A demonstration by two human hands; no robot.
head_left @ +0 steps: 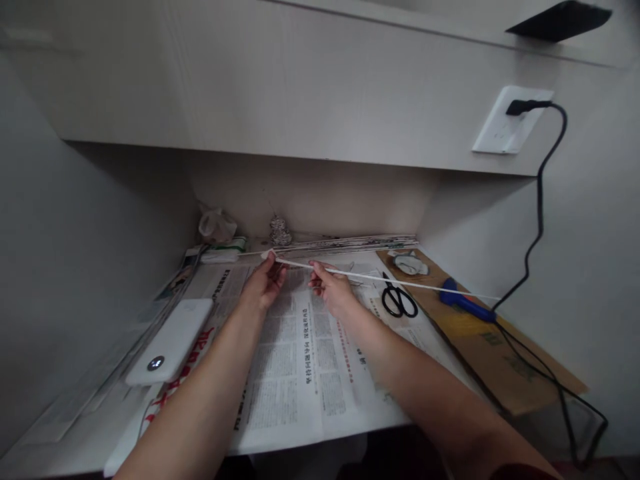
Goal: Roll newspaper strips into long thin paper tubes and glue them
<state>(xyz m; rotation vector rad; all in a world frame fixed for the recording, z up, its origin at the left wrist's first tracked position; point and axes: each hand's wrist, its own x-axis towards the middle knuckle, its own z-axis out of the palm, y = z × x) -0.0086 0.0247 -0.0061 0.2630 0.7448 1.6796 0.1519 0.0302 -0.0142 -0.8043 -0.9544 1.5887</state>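
"What kind of place is pictured?"

"Apparently a home, at a small craft corner: newspaper (280,393) blankets a white bench (95,437) tucked into a recess beneath a pale panel (300,93)."

"What suggests a home rather than a workshop?"

"The snug, furniture-like nook, a white wall socket (493,137) at upper right and a white power bank (175,340) lying at left."

"And the craft side?"

"Black-handled scissors (389,287) on the newsprint, and a blue corded tool (465,301) resting on flat brown cardboard (465,337) at right."
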